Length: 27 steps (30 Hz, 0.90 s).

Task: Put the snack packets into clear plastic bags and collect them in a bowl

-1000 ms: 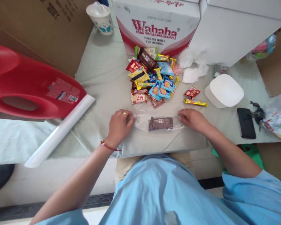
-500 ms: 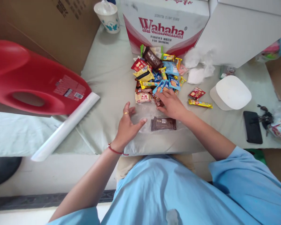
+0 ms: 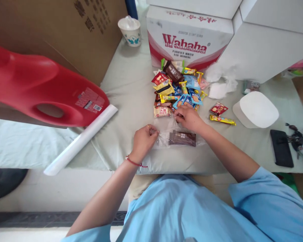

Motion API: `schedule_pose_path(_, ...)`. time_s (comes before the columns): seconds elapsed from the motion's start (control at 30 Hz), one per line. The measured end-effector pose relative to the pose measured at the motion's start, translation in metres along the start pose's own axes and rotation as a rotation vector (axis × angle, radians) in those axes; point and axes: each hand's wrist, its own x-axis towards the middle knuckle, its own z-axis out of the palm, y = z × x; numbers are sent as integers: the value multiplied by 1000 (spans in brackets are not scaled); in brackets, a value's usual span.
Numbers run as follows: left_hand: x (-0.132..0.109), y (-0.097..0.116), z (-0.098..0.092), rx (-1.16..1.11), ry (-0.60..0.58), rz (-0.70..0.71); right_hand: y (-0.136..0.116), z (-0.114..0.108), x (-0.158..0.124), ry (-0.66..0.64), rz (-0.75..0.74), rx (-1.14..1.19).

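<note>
A clear plastic bag (image 3: pixel 164 139) lies on the pale green table cover near the front edge, with a brown wrapped bar (image 3: pixel 182 138) inside it. My left hand (image 3: pixel 142 141) pinches the bag's left end, fingers closed. At the near edge of a pile of small wrapped snacks (image 3: pixel 178 88), my right hand (image 3: pixel 188 117) is closed on a small packet that I cannot make out.
A Wahaha carton (image 3: pixel 189 40) and white boxes stand behind the pile. A paper cup (image 3: pixel 130 31), crumpled tissue (image 3: pixel 219 84), a white lid (image 3: pixel 257 109), a black phone (image 3: pixel 281 148), a red plastic container (image 3: pixel 40 90) and a white roll (image 3: pixel 82 139) lie around. Two loose snacks (image 3: pixel 221 114) sit right of the pile.
My right hand left the bag's right end and reached into the snack pile, closing on a packet. My left hand opened briefly, then pinched the bag's left end again.
</note>
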Motion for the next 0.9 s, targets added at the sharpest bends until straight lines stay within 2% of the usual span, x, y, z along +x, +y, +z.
schedule_pose_path(0.1,-3,-1,2,0,52,15,-9,-13,-14,76,-42,-11)
schedule_pose_path(0.2,0,0,5,2,164,81,-22,-17,-42,33,-154,28)
schedule_pose_path(0.3,6,1,5,-17,235,177,-30,-6,-71,-49,-208,55)
schedule_pose_path(0.4,9,1,3,-83,242,167,-31,9,-90,-32,-141,102)
schedule_pose_path(0.57,7,1,-2,-167,155,12,-27,25,-89,171,65,170)
schedule_pose_path(0.73,7,-3,-3,-171,147,-18,-18,31,-79,113,129,175)
schedule_pose_path(0.9,15,-16,-2,-230,96,-45,-12,33,-82,172,212,142)
